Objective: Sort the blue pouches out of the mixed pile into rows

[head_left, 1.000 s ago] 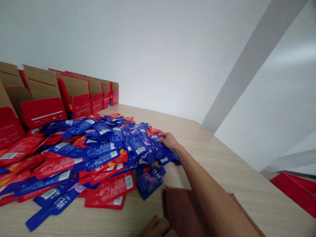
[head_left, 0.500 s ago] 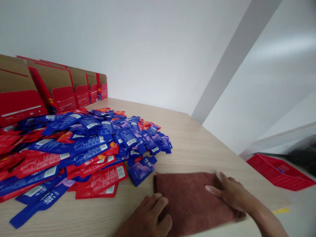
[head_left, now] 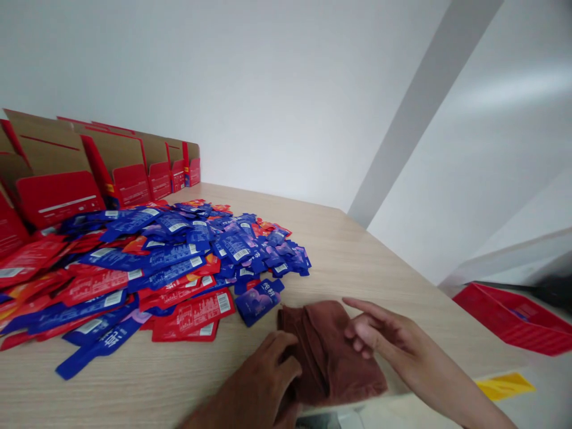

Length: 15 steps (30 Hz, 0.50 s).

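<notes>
Our reddish-brown fabric cloth [head_left: 333, 363] lies by the near edge of the bench [head_left: 357, 262], folded over on itself but creased: folding looks part-done. Our left hand [head_left: 263, 375] curls at its left side; whether it grips we cannot tell. Our right hand [head_left: 393, 345] hovers released, forefinger extended. Leftward, flat blue and red sachets [head_left: 172, 256] lie heaped outside red-and-brown cardboard cartons [head_left: 60, 196] standing open toward the back edge.

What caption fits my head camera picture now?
Left hand and right hand at a folded brown cloth, beside a pile of red and blue packets.
</notes>
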### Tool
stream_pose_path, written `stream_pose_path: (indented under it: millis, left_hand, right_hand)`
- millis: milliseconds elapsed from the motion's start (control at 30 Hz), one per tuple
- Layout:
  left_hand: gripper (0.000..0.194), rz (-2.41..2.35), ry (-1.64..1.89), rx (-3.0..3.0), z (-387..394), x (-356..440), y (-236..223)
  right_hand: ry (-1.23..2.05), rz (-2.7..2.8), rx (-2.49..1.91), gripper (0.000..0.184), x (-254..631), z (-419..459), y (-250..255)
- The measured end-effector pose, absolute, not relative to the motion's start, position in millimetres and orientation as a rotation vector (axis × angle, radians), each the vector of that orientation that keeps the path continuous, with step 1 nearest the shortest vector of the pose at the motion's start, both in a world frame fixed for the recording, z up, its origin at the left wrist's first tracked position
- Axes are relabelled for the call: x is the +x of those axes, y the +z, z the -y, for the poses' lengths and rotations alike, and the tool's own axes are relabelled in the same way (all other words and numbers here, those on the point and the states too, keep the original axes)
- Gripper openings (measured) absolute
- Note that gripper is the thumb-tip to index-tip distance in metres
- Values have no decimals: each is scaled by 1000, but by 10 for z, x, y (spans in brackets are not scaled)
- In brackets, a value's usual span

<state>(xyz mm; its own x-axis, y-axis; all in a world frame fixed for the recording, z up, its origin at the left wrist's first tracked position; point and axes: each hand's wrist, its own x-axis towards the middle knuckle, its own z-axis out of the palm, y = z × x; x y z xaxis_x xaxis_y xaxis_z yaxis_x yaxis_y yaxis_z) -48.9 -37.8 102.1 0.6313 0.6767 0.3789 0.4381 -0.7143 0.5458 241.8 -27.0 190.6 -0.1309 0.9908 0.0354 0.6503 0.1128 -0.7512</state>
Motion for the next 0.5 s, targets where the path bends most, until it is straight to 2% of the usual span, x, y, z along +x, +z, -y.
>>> stream_pose_path:
  millis: [67,133,200,267,333,400,500]
  left_hand:
    - [35,-936,840,2318,391,-486,1016]
    - [28,-998,884,2184,397,-449,987]
    - [20,-1027,924,2059,394,-373,938]
    - [22,-1019,950,1973,382,-269,868]
    - [40,-1024,1001,1913,367,-158,785]
    - [68,-1063,1068,1798,357,-65,710]
    - [104,-1043,1120,1425,344,3,667]
  right_hand:
    - [577,1801,-1797,75,2523,232,1755]
    - [420,1834,-1992,68,2615,177,1537]
    - [410,1904,-2046,58,2606,140,1323]
    - [418,1914,-2004,48,2503,129,1182]
    - [430,1854,-1949,42,2378,138,1142]
    - [493,1799,-1860,39,2305,169,1185]
    - [727,1724,-1660,37,2338,280,1288]
